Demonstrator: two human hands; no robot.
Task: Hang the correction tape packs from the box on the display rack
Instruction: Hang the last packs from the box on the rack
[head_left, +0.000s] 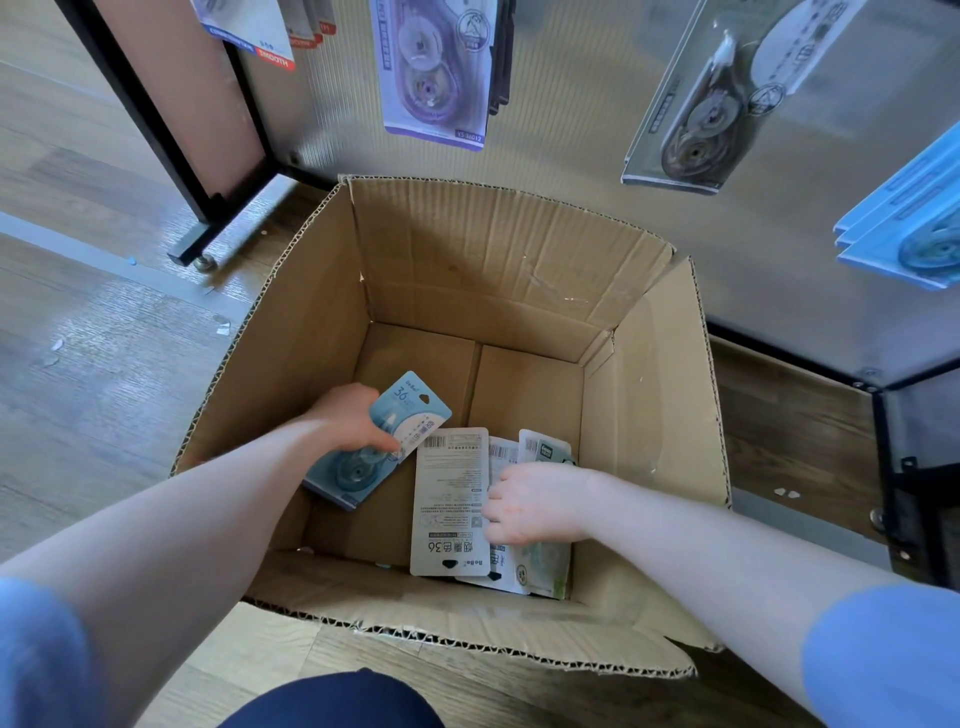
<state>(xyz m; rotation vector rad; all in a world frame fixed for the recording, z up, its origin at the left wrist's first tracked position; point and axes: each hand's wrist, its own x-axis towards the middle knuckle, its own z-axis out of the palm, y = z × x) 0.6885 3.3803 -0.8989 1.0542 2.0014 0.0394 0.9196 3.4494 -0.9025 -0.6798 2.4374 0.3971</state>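
While the left hand (350, 418) clenched a blue pack (379, 441) at mid-frame inside the box (649, 389), the right hand (537, 504) pressed flat on the grey packs (449, 499) beside it — light, stiff, slick cards, best pinched near the hang-hole.

Soft daylight, wide-angle edge distortion

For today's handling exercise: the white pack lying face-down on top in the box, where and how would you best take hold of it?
Pinch the white pack at its free left long edge, coming from above and the left. It lies flat, back up, overlapping the other packs; the right hand covers its right edge, while bare box floor on the left lets fingers slide under.
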